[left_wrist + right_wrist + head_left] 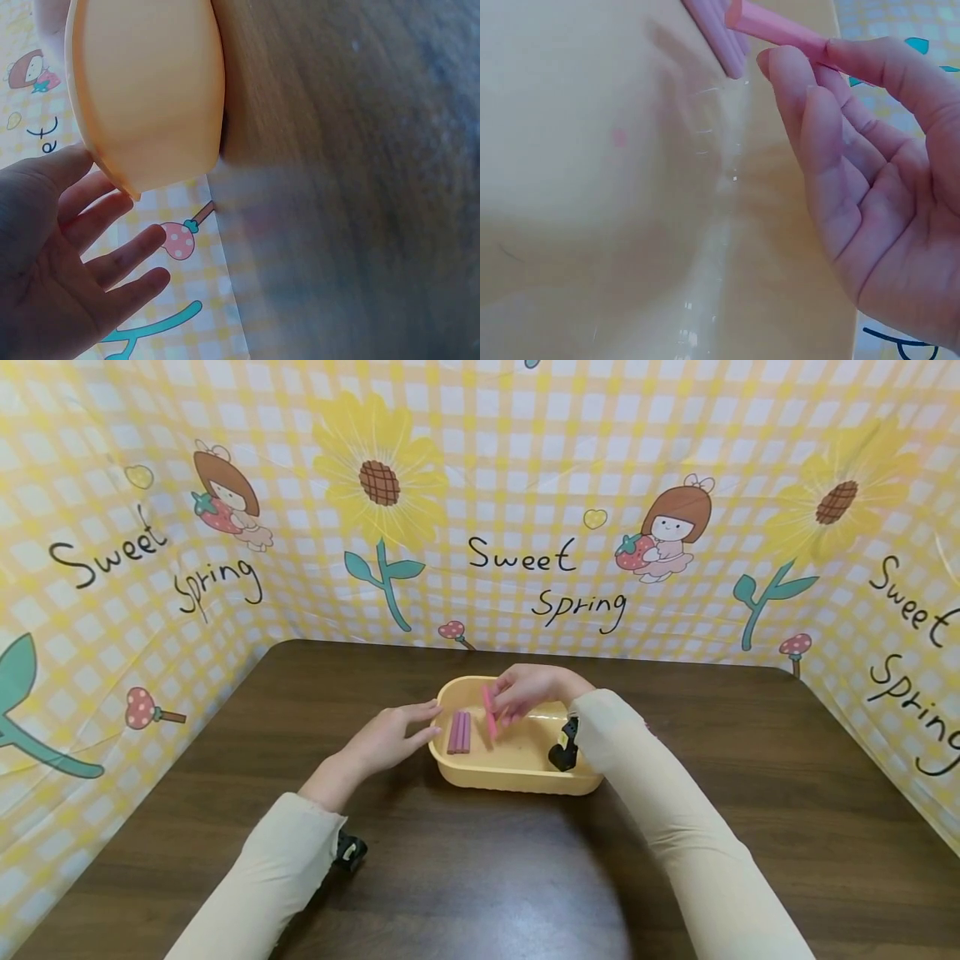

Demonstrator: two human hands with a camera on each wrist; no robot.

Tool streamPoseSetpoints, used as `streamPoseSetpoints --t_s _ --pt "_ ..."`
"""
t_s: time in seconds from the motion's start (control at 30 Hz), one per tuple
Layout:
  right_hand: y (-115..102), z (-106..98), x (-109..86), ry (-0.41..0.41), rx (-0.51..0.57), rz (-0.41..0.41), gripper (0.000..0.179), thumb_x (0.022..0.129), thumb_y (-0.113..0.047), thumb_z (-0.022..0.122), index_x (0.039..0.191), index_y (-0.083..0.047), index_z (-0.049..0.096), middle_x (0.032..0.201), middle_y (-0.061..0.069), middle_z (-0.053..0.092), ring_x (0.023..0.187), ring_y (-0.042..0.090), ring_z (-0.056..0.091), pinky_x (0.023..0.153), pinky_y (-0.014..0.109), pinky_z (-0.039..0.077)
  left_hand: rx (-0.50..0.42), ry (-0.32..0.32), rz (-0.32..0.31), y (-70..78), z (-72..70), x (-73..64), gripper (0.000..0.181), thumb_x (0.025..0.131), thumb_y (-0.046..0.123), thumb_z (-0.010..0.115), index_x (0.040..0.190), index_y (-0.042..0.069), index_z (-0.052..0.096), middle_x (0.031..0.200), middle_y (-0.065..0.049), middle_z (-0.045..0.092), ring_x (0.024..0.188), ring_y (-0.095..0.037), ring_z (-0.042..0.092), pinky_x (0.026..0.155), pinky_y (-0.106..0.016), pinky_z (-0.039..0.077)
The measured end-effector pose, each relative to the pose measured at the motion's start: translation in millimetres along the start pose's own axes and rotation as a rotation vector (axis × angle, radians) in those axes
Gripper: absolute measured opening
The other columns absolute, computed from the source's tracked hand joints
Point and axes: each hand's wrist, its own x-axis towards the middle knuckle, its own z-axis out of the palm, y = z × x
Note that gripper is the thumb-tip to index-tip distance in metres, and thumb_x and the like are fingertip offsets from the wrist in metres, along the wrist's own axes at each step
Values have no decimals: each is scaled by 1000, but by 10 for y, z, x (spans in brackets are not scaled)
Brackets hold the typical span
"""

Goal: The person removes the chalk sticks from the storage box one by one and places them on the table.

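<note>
A pale yellow plastic tub [517, 783] with rounded corners stands on the table. In the head view my left hand [386, 739] is at its left rim, fingers fairly straight; the left wrist view shows thumb and fingertips touching the rim. Over the inside of the tub, my right hand [525, 689] pinches a slim pink stick [490, 714] between thumb and fingers. The right wrist view shows the stick's [776, 26] blunt end pointing away from the hand. Several purple sticks [459, 732] lie side by side on the tub floor at the left.
A dark wood-grain table [465, 868] extends around the tub. Behind and beside it hangs a yellow checked cloth [480, 468] with flowers and lettering. Black wrist cameras show at the left cuff [350, 852] and right cuff [564, 747]; the right one overlaps the tub.
</note>
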Motion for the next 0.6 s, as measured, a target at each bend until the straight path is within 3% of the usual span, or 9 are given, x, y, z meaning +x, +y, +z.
streamPoseSetpoints --t_s 0.6 --pt "-15 -125 -226 65 0 -61 17 90 -12 59 102 -1 63 77 -4 70 70 8 67 70 22 58 -8 -12 -12 -10 1 -1 46 95 23 54 135 2 47 142 -15 44 134 -32 41 112 -48 33"
